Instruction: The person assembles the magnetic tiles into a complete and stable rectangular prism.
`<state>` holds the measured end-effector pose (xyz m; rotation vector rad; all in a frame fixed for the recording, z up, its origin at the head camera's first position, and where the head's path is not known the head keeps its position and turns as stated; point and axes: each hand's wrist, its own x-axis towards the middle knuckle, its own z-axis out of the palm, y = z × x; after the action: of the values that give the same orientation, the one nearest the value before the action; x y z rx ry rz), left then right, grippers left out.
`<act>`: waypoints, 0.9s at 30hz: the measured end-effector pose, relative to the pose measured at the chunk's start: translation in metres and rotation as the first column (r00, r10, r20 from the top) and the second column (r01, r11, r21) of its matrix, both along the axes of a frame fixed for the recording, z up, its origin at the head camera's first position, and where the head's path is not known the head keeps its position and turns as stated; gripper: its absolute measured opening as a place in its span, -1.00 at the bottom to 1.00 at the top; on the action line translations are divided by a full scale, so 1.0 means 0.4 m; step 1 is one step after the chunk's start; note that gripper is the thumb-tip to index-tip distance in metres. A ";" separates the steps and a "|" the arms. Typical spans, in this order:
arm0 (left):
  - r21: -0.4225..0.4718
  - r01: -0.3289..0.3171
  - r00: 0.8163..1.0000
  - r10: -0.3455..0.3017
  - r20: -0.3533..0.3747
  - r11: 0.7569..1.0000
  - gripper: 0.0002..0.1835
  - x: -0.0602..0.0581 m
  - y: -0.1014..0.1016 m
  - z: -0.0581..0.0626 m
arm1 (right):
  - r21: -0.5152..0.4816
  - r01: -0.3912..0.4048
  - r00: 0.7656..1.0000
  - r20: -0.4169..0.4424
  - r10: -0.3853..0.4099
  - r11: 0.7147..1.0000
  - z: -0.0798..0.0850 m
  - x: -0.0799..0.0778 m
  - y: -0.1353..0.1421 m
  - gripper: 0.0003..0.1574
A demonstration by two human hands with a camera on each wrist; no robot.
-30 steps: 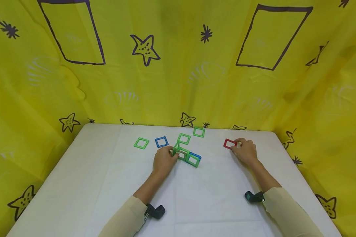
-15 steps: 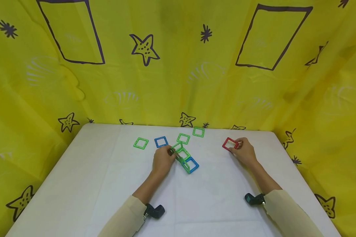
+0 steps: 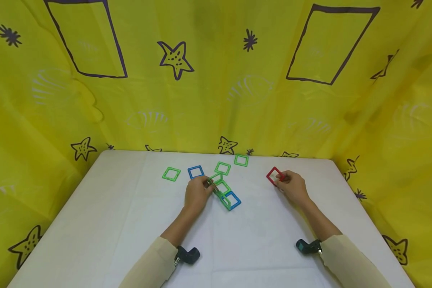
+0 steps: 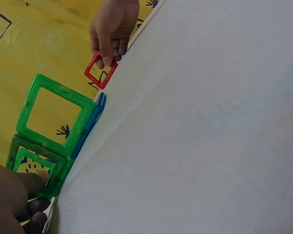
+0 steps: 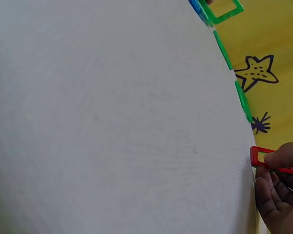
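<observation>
In the head view my left hand [image 3: 198,194] pinches an upright tile of a joined cluster of square magnetic tiles. That cluster has a flat green tile [image 3: 229,188], a blue tile [image 3: 239,202] and green tiles standing on edge. The left wrist view shows a tall green tile [image 4: 66,91] beside a darker, reddish-tinged tile [image 4: 12,151], where my left thumb presses. Off to the right, my right hand [image 3: 293,186] holds a red square magnetic tile [image 3: 271,171] by one side, thumb on its face. The right wrist view shows the red tile [image 5: 254,157] between thumb and fingers.
Loose flat tiles lie behind the cluster: a green tile [image 3: 165,172], a blue tile [image 3: 194,167] beside the left hand, and two more green tiles further right. The white table [image 3: 259,240] ends at a yellow patterned curtain [image 3: 209,112].
My left hand has turned the cluster clockwise, so its blue tile shows more and swings nearer me. My right hand has tilted the red tile and brought it slightly left.
</observation>
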<state>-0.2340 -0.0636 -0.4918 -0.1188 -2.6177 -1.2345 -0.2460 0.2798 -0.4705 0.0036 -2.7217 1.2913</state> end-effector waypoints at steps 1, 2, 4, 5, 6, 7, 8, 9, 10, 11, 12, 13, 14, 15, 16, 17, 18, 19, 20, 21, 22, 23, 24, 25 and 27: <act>-0.007 -0.001 1.000 0.001 -0.005 1.000 -0.88 -0.002 -0.001 -0.001 | -0.010 -0.007 1.000 -0.002 0.007 1.000 0.001 0.002 -0.002 -0.76; -0.016 -0.003 1.000 0.003 -0.010 1.000 -0.88 -0.004 -0.001 -0.001 | -0.017 -0.015 1.000 -0.001 0.015 1.000 0.002 0.004 -0.003 -0.75; -0.036 -0.010 1.000 0.010 -0.018 0.999 -0.87 -0.007 -0.003 -0.002 | -0.025 -0.027 1.000 -0.003 0.027 0.999 0.003 0.008 -0.007 -0.75; -0.047 -0.013 1.000 0.012 -0.022 0.999 -0.87 -0.008 -0.004 -0.002 | -0.025 -0.030 1.000 -0.003 0.030 0.999 0.002 0.010 -0.008 -0.74; -0.055 -0.015 1.000 0.013 -0.025 0.998 -0.87 -0.009 -0.004 -0.002 | -0.025 -0.036 0.999 -0.003 0.036 0.999 0.001 0.011 -0.009 -0.74; -0.061 -0.017 1.000 0.015 -0.026 0.998 -0.86 -0.011 -0.005 -0.002 | -0.025 -0.041 0.999 -0.001 0.041 0.999 0.001 0.013 -0.010 -0.73; -0.066 -0.017 1.000 0.016 -0.027 0.998 -0.86 -0.012 -0.006 -0.002 | -0.028 -0.045 0.999 0.000 0.045 0.999 0.000 0.014 -0.011 -0.74; -0.069 -0.017 1.000 0.016 -0.026 0.997 -0.86 -0.013 -0.006 -0.002 | -0.032 -0.050 0.999 -0.001 0.050 0.998 -0.001 0.016 -0.012 -0.74; -0.073 -0.015 1.000 0.013 -0.026 0.997 -0.86 -0.014 -0.006 -0.001 | -0.036 -0.057 0.998 -0.005 0.057 0.998 -0.002 0.017 -0.013 -0.74; -0.072 -0.012 1.000 0.010 -0.026 0.997 -0.86 -0.015 -0.007 -0.002 | -0.042 -0.064 0.998 -0.008 0.064 0.997 -0.003 0.018 -0.014 -0.74; -0.071 -0.009 1.000 0.007 -0.026 0.997 -0.85 -0.017 -0.007 -0.002 | -0.051 -0.076 0.997 -0.017 0.075 0.996 -0.003 0.020 -0.016 -0.74; -0.071 -0.005 1.000 0.003 -0.027 0.997 -0.85 -0.018 -0.007 -0.003 | -0.063 -0.087 0.996 -0.025 0.086 0.994 -0.003 0.022 -0.018 -0.75; -0.071 -0.001 1.000 -0.001 -0.028 0.998 -0.85 -0.020 -0.007 -0.004 | -0.069 -0.097 0.995 -0.031 0.095 0.993 -0.004 0.023 -0.021 -0.76; -0.071 0.003 1.000 -0.005 -0.028 0.997 -0.84 -0.022 -0.007 -0.004 | -0.076 -0.104 0.994 -0.036 0.101 0.992 -0.005 0.025 -0.023 -0.76; -0.076 0.006 0.999 -0.009 -0.032 0.997 -0.83 -0.025 -0.007 -0.006 | -0.081 -0.113 0.993 -0.043 0.110 0.990 -0.005 0.026 -0.027 -0.77; -0.080 0.009 0.999 -0.012 -0.036 0.997 -0.82 -0.028 -0.007 -0.008 | -0.085 -0.122 0.992 -0.048 0.118 0.989 -0.005 0.028 -0.030 -0.78; -0.086 0.011 0.999 -0.015 -0.039 0.996 -0.81 -0.030 -0.007 -0.009 | -0.082 -0.129 0.991 -0.057 0.125 0.988 -0.006 0.030 -0.034 -0.79; -0.093 0.013 0.999 -0.017 -0.044 0.996 -0.81 -0.033 -0.006 -0.011 | -0.076 -0.134 0.990 -0.060 0.130 0.988 -0.006 0.031 -0.037 -0.80; -0.099 0.014 0.999 -0.020 -0.051 0.995 -0.80 -0.035 -0.006 -0.012 | -0.061 -0.139 0.989 -0.062 0.135 0.988 -0.007 0.031 -0.041 -0.81; -0.105 0.016 0.998 -0.022 -0.056 0.994 -0.80 -0.037 -0.005 -0.013 | -0.052 -0.144 0.988 -0.065 0.140 0.988 -0.006 0.033 -0.045 -0.82; -0.111 0.018 0.998 -0.025 -0.062 0.994 -0.79 -0.039 -0.005 -0.014 | -0.039 -0.151 0.987 -0.068 0.148 0.988 -0.007 0.034 -0.048 -0.82; -0.113 0.021 0.997 -0.029 -0.066 0.993 -0.79 -0.040 -0.004 -0.015 | -0.030 -0.155 0.986 -0.069 0.152 0.988 -0.007 0.034 -0.052 -0.82; -0.116 0.025 0.997 -0.033 -0.069 0.993 -0.78 -0.042 -0.003 -0.015 | -0.021 -0.161 0.985 -0.070 0.159 0.987 -0.007 0.035 -0.055 -0.83; -0.117 0.028 0.997 -0.036 -0.073 0.993 -0.78 -0.043 -0.002 -0.015 | -0.019 -0.168 0.984 -0.068 0.166 0.986 -0.007 0.036 -0.058 -0.83; -0.113 0.036 0.997 -0.044 -0.070 0.993 -0.76 -0.045 0.000 -0.015 | -0.017 -0.178 0.982 -0.066 0.177 0.984 -0.007 0.038 -0.064 -0.83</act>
<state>-0.2522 -0.0637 -0.4978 -0.2325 -2.6330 -1.0748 -0.2309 0.2541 -0.4734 0.2872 -2.7030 1.3410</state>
